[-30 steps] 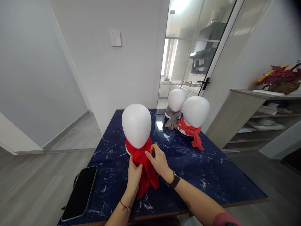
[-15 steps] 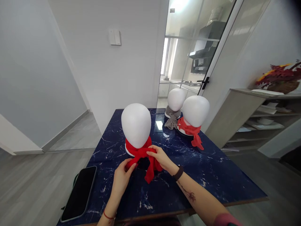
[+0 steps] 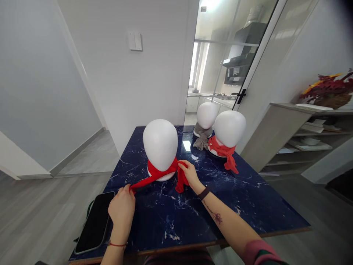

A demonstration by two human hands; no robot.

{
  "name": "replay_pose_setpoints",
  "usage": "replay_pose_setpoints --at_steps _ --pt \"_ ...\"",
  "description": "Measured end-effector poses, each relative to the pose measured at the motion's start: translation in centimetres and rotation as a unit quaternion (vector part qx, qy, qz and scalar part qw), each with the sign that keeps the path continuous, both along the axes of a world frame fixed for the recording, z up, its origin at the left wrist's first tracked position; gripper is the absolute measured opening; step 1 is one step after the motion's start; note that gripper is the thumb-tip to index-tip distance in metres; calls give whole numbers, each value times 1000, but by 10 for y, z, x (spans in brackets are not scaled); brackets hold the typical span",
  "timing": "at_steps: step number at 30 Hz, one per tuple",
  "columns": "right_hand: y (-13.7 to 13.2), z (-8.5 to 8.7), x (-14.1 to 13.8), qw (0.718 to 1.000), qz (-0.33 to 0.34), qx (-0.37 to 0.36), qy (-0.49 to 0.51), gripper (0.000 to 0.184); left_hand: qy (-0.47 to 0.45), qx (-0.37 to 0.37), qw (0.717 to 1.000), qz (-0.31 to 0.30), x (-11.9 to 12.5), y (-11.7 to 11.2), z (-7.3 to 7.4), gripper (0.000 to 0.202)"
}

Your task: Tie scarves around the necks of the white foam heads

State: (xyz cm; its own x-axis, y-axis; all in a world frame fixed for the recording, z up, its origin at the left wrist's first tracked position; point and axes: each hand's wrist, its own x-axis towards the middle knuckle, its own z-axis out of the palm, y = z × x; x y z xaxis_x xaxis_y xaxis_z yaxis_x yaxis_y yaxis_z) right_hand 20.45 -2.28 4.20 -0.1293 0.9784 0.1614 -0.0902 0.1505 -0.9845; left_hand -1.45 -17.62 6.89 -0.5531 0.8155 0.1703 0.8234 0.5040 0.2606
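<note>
A white mannequin head (image 3: pixel 160 143) stands on the dark blue marbled table (image 3: pixel 154 221), with a red scarf (image 3: pixel 146 181) around its neck. My left hand (image 3: pixel 122 204) is closed on one end of the scarf, stretching it out low to the left. Beside the neck on the right, my right hand (image 3: pixel 189 175) pinches the scarf's other side, whose end hangs down towards the table. Farther back at the right, a second white head (image 3: pixel 230 128) wears a coral-red scarf (image 3: pixel 226 152), tied in front. Behind it, a third head (image 3: pixel 206 115) has a grey scarf (image 3: pixel 202 138).
A smartphone (image 3: pixel 95 222) lies at the table's left edge, close to my left wrist. A glass door (image 3: pixel 220 55) stands behind the table. To the right is a grey shelf unit (image 3: pixel 289 121) bearing a basket of red foliage (image 3: pixel 328 90).
My left hand has moved left, pulling its scarf end out straight. The bunched crossing in front of the neck has come apart. My right hand has shifted slightly up.
</note>
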Motion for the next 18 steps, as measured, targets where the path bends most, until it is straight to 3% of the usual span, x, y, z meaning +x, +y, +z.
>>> replay_pose_setpoints --at_steps 2,3,5,7,8,10,13,15,16,18 --pt "-12 5 -3 999 -28 36 -18 26 -126 9 990 -57 8 4 -5 35" --pt "-21 9 -4 997 -38 63 -32 24 -215 11 971 -100 14 7 -8 33" --pt "-42 16 -7 988 -34 131 -68 20 -400 29 897 -187 31 15 -13 33" --pt "-63 22 -10 972 2 207 -112 18 -529 62 813 -233 47 22 -15 36" --pt "-71 23 -11 961 25 242 -134 18 -567 72 784 -241 54 25 -15 36" --pt "-84 23 -11 933 72 308 -175 20 -599 74 757 -250 61 30 -13 28" --pt "-90 16 -10 877 159 383 -243 20 -574 50 763 -293 54 31 -9 19" --pt "-89 12 -9 851 187 406 -275 20 -526 57 793 -301 43 30 -8 18" --pt "-87 11 -9 856 170 403 -277 21 -495 71 818 -285 37 30 -8 18" --pt "-82 10 -8 897 69 360 -245 21 -433 99 867 -227 29 32 -10 20"
